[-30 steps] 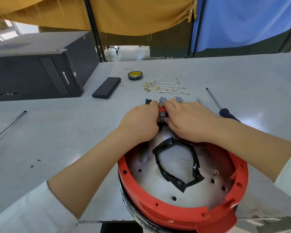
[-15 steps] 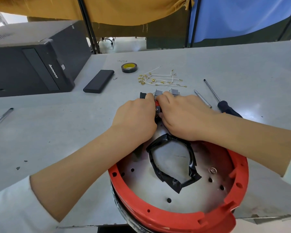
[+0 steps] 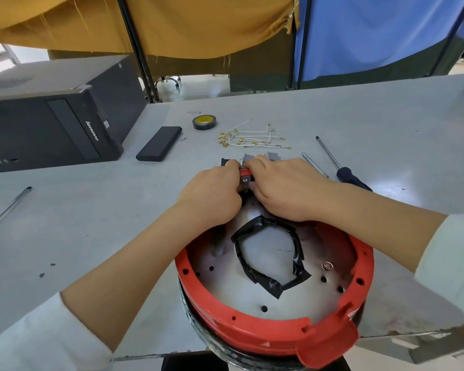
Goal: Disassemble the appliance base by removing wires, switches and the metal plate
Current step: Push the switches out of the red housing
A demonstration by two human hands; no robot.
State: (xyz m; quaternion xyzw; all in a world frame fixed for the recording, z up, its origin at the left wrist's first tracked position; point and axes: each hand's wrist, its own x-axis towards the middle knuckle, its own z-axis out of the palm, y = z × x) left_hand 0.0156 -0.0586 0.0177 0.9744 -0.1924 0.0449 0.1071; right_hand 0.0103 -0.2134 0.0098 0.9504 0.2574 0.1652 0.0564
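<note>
Not much moved since before: still both pinching the small red switch at the far rim of the red base, left hand and right hand, fingers curled tight. Loose wires just beyond on the surface.

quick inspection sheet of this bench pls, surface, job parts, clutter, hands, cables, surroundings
Surface: grey table, a few dark specks.
Job's things: red appliance base at the near edge; metal plate in place with a black tape loop; switch at the far rim.
Clutter: tape roll, black case, screwdriver, computer tower.
Grippers: left hand and right hand pinch the switch.
Cables: removed white wires lie loose.
Surroundings: yellow and blue curtains.
</note>
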